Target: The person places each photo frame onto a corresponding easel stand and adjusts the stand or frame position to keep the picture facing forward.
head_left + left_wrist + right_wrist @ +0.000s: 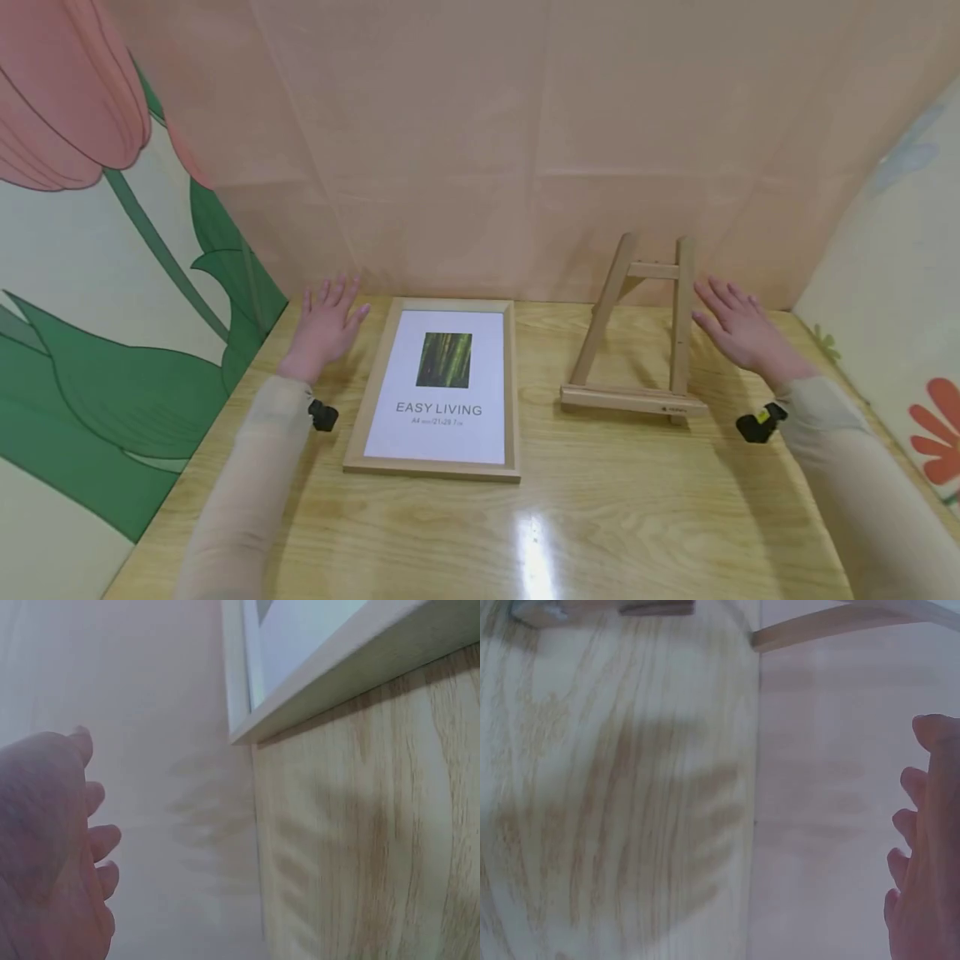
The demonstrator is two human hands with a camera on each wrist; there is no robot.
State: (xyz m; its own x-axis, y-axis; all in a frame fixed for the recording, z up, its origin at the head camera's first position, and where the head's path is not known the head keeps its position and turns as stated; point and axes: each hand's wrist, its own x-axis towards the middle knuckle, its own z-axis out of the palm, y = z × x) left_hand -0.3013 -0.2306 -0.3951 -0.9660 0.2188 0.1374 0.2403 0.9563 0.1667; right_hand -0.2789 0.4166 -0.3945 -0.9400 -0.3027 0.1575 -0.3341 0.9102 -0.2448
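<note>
A light wooden picture frame (512, 392) lies flat on the table, its white insert printed "EASY LIVING" below a small green picture. To its left, my left hand (324, 331) hovers palm down, fingers spread and holding nothing. A small wooden easel (681, 333) stands to the right of the frame, a ledge across its front. Just right of the easel is my right hand (738, 327), its fingers extended and touching nothing. In the left wrist view a corner of the picture frame (300, 694) shows beyond the hand. The right wrist view catches part of the easel (832, 626) at the top.
The wood-grain table (442, 533) ends at a pink cloth backdrop (450, 150). A panel with a painted tulip (67, 92) stands on the left, and another with a red flower (941, 429) on the right. Light glares off the table's front middle.
</note>
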